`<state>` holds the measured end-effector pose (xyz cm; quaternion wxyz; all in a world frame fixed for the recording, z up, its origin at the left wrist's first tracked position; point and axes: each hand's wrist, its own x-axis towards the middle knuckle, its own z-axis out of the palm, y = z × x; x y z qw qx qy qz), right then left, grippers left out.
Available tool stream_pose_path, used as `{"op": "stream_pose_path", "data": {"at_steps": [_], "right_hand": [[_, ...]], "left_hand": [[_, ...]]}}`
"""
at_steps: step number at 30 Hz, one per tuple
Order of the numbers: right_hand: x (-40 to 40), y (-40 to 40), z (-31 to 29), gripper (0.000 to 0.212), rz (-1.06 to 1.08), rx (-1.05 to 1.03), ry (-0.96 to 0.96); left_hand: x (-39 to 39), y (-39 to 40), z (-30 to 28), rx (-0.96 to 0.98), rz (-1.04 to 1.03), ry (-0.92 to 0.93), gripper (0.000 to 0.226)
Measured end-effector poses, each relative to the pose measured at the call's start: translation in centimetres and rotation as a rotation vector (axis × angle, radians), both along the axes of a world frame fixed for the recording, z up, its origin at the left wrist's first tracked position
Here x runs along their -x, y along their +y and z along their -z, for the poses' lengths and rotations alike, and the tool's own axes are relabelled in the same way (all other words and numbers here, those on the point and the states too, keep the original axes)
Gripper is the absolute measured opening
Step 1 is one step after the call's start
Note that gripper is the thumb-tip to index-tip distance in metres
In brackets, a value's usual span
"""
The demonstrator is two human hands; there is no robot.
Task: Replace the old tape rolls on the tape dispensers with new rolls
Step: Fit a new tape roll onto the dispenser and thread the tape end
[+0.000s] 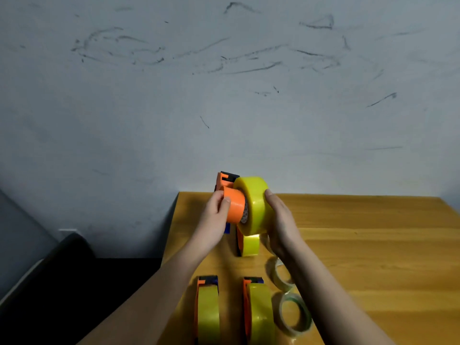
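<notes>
My left hand grips an orange tape dispenser by its round hub, lifted above the wooden table. My right hand holds a full yellow tape roll against the end of that hub; the roll's core partly overlaps the hub. Below them a third dispenser with a yellow roll stands on the table. Two more loaded orange dispensers stand near the front edge, one on the left and one on the right.
Two nearly used-up, almost clear tape rolls lie on the table under my right forearm. A scuffed grey wall rises behind the table. A dark surface sits lower left, past the table's left edge.
</notes>
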<state>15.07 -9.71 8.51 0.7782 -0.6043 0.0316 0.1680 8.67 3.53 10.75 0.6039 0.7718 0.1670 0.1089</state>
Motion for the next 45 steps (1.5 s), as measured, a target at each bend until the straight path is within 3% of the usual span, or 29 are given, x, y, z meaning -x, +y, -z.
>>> {"op": "stream_pose_path", "data": {"at_steps": [3,9,13,17,20,22,25,29,37,41,45], "right_hand": [[0.8,-0.1,-0.2,0.065,-0.017,-0.103,0.086],[1.1,-0.9,-0.7,0.060,-0.119,-0.131,0.103],[1.6,-1.0,-1.4,0.049,-0.208,-0.116,0.078],[2.3,-0.7,-2.3,0.023,-0.297,-0.070,-0.012],[2.7,-0.3,-3.0,0.017,-0.332,0.018,-0.105],[3.1,0.1,-3.2,0.027,-0.345,0.066,-0.152],[3.2,0.4,-3.3,0.069,-0.273,0.124,-0.178],[2.7,-0.3,-3.0,0.112,-0.449,0.100,-0.194],[3.3,0.3,-2.6,0.121,-0.413,0.019,-0.265],[3.8,0.6,-2.9,0.110,-0.365,0.040,-0.344],[4.4,1.2,-3.2,0.122,-0.362,-0.003,-0.327]], "left_hand": [[0.4,-0.7,-0.8,0.048,-0.011,0.006,0.036],[0.8,-0.9,-1.7,0.081,-0.009,-0.018,0.036],[1.3,-1.0,-1.9,0.182,-0.035,0.011,0.036],[1.9,-1.4,-2.7,0.376,-0.072,0.087,0.030],[1.9,-1.3,-2.8,0.479,-0.071,0.060,0.046],[2.0,-1.0,-3.0,0.460,-0.076,-0.018,0.046],[2.3,-1.0,-3.1,0.438,-0.092,-0.113,0.029],[2.8,-1.4,-3.1,0.509,-0.074,-0.078,0.045],[3.1,-1.7,-3.2,0.528,0.033,-0.146,0.039],[3.1,-1.9,-3.3,0.535,0.111,-0.176,0.036],[3.1,-2.5,-3.3,0.565,0.164,-0.206,0.050]]}}
